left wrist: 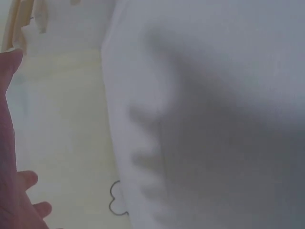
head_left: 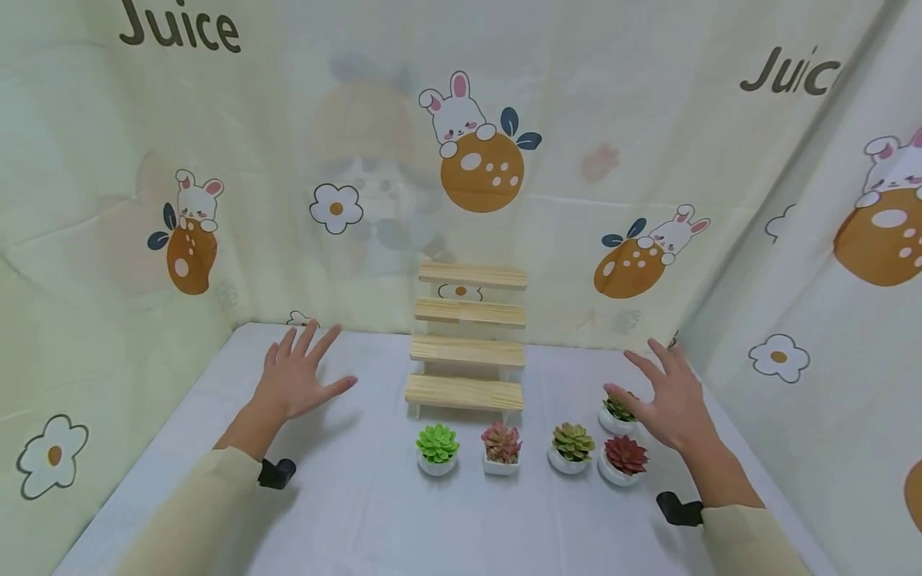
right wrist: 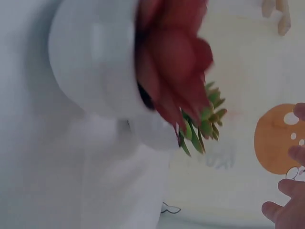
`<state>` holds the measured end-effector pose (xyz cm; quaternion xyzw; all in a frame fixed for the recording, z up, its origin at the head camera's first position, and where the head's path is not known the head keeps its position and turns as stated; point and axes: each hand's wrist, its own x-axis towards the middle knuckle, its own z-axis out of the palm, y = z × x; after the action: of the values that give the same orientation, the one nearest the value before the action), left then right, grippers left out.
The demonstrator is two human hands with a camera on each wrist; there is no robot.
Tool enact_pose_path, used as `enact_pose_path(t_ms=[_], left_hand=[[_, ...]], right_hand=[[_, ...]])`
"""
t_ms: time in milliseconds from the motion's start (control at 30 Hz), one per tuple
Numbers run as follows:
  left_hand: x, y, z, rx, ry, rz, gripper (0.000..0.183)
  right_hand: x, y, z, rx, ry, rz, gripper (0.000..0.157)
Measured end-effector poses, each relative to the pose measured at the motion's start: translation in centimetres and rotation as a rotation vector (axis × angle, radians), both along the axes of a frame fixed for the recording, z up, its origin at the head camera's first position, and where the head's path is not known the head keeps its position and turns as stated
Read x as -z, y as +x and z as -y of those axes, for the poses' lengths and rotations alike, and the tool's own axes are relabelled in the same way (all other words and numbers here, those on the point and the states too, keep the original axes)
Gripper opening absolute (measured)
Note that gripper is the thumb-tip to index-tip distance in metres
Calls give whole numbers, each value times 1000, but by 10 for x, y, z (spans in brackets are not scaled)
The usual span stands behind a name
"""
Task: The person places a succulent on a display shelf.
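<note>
My left hand point(head_left: 294, 382) hovers over the left side of the white table with its fingers spread, holding nothing. My right hand point(head_left: 671, 400) is likewise spread and holds nothing, at the right beside the potted succulents. Its thumb overlaps a green succulent point(head_left: 618, 408) in the head view, hiding part of it. Just in front sits a dark red succulent point(head_left: 625, 454) in a round white pot, seen large in the right wrist view point(right wrist: 176, 62). An olive-green succulent point(head_left: 572, 442), a pink one point(head_left: 502, 444) in a square pot and a bright green one point(head_left: 437, 444) stand leftward.
A wooden tiered rack point(head_left: 467, 350) with several slatted steps stands at the back middle of the table point(head_left: 374, 512). Behind it and along both sides hangs a cream curtain point(head_left: 274, 120) printed with rabbits, oranges and flowers. Each wrist wears a black strap mount point(head_left: 277, 474).
</note>
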<state>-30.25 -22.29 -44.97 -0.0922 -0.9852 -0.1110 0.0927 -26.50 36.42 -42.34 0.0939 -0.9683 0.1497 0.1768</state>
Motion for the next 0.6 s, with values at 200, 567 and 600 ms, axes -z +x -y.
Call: enact_pose_path(t_ms=[200,567,600], left_hand=[[12,10,-18,31,141,-50,88],[30,26,-59,49,556,44,76],[31,27,-62,43,599,63,74]], right_hand=[[9,15,15,-8,-125,19,72],[35,36,29,63,-406,84,69],[36,38,30,66,-434,85,68]])
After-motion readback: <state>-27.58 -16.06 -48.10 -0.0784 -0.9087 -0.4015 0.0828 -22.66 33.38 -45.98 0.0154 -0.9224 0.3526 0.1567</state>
